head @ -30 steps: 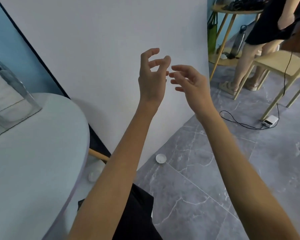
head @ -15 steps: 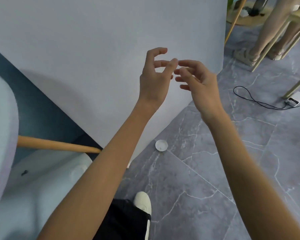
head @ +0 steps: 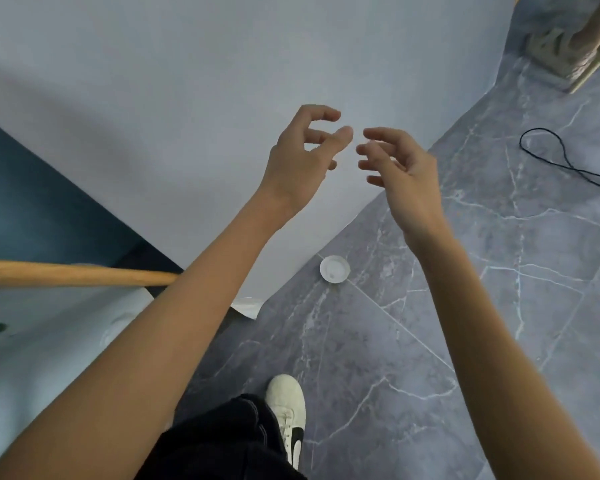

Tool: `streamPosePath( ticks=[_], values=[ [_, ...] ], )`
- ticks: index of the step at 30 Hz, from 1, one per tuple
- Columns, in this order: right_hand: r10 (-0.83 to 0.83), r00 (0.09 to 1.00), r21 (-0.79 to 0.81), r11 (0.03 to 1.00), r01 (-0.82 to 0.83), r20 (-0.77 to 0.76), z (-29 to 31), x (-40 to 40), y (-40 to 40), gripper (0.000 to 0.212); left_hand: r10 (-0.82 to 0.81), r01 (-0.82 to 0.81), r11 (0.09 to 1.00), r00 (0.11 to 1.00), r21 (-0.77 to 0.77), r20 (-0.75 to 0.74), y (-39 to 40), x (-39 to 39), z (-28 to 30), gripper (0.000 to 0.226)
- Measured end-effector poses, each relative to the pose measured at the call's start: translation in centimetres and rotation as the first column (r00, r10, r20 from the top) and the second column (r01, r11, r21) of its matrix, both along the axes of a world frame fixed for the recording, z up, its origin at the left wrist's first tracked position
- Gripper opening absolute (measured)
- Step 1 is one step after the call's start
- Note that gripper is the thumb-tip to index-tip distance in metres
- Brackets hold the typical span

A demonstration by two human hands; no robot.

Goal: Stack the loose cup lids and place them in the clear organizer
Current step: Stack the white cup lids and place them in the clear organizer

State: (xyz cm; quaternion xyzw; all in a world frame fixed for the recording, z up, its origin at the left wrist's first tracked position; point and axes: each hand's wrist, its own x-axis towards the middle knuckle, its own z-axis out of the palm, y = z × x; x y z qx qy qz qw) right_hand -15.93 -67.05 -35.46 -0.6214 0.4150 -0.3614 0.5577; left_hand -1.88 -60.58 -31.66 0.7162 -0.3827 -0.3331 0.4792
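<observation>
Both of our hands hung in the air with nothing in them: the left hand (head: 302, 157) had its fingers loosely curled, the right hand (head: 400, 164) its fingers relaxed and half spread, fingertips near each other but apart. Over the last second our view had tipped from the table down to the floor (head: 499, 306), so the organizer had dropped out of sight. One loose lid (head: 334, 268) lay on the tiles beside the white backdrop (head: 187, 98), ahead of our shoe (head: 288, 407). We judged that lid needed picking up first.
</observation>
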Motion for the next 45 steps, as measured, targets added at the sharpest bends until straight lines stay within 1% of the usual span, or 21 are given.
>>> streamPosePath(
  ticks=[7, 12, 17, 20, 23, 27, 30, 32, 36, 37, 39, 41, 42, 43, 45],
  values=[
    [0.009, 0.996, 0.201, 0.98, 0.009, -0.087, -12.3, 0.6, 0.4, 0.016, -0.011, 0.021, 0.969, 0.999, 0.244, -0.04, 1.5, 1.6, -8.2, 0.02],
    [0.023, 0.985, 0.303, 0.953, 0.03, -0.17, -19.2, 0.8, 0.7, 0.014, -0.032, 0.056, 0.924, 0.997, 0.377, -0.07, 2.3, 1.6, -13.1, 0.024],
    [-0.004, 0.973, 0.311, 0.947, 0.078, -0.232, -24.4, 1.1, 0.3, 0.019, -0.029, 0.062, 0.879, 0.997, 0.473, -0.077, 3.0, 2.0, -16.2, 0.023],
    [-0.018, 0.94, 0.29, 0.949, 0.123, -0.342, -27.2, 1.4, 0.7, 0.027, -0.034, 0.07, 0.862, 0.996, 0.501, -0.081, 3.4, 2.1, -17.4, 0.024],
    [-0.025, 0.898, 0.227, 0.964, 0.138, -0.439, -30.2, 1.7, 1.3, 0.042, -0.031, 0.066, 0.854, 0.997, 0.515, -0.076, 3.9, 2.3, -18.4, 0.022],
    [0.044, 0.816, 0.212, 0.972, 0.098, -0.577, -33.4, 2.4, 1.8, 0.07, -0.057, 0.087, 0.843, 0.996, 0.53, -0.074, 4.5, 2.4, -19.1, 0.022],
    [0.144, 0.703, 0.206, 0.979, 0.004, -0.697, -35.3, 2.9, 2.1, 0.088, -0.078, 0.102, 0.84, 0.995, 0.532, -0.067, 4.5, 2.3, -19.6, 0.024],
    [0.187, 0.626, 0.197, 0.979, -0.054, -0.757, -36.2, 3.3, 2.2, 0.096, -0.077, 0.1, 0.844, 0.995, 0.526, -0.066, 4.6, 2.3, -20.0, 0.025],
    [0.233, 0.469, 0.176, 0.971, -0.162, -0.852, -37.5, 4.4, 2.2, 0.102, -0.077, 0.098, 0.841, 0.995, 0.532, -0.061, 5.1, 2.6, -20.6, 0.028],
    [0.231, 0.442, 0.168, 0.97, -0.178, -0.867, -37.8, 4.6, 2.3, 0.101, -0.08, 0.098, 0.84, 0.995, 0.534, -0.056, 5.2, 2.7, -20.8, 0.029],
    [0.208, 0.419, 0.13, 0.97, -0.207, -0.884, -38.3, 4.8, 2.6, 0.092, -0.085, 0.096, 0.837, 0.995, 0.539, -0.045, 5.4, 2.9, -21.0, 0.029],
    [0.18, 0.428, 0.092, 0.972, -0.217, -0.886, -38.3, 4.8, 2.7, 0.078, -0.087, 0.095, 0.833, 0.995, 0.545, -0.04, 5.6, 3.0, -21.1, 0.03],
    [0.172, 0.453, 0.088, 0.975, -0.202, -0.875, -38.1, 4.7, 2.8, 0.073, -0.089, 0.096, 0.833, 0.995, 0.545, -0.038, 5.7, 3.1, -21.0, 0.03],
    [0.165, 0.504, 0.09, 0.981, -0.17, -0.848, -37.8, 4.7, 2.8, 0.069, -0.093, 0.097, 0.833, 0.995, 0.545, -0.036, 5.6, 3.1, -21.0, 0.03],
    [0.128, 0.672, 0.115, 0.991, -0.064, -0.729, -36.4, 4.9, 2.9, 0.07, -0.085, 0.091, 0.835, 0.996, 0.542, -0.036, 5.5, 3.1, -20.7, 0.031]
  ],
)
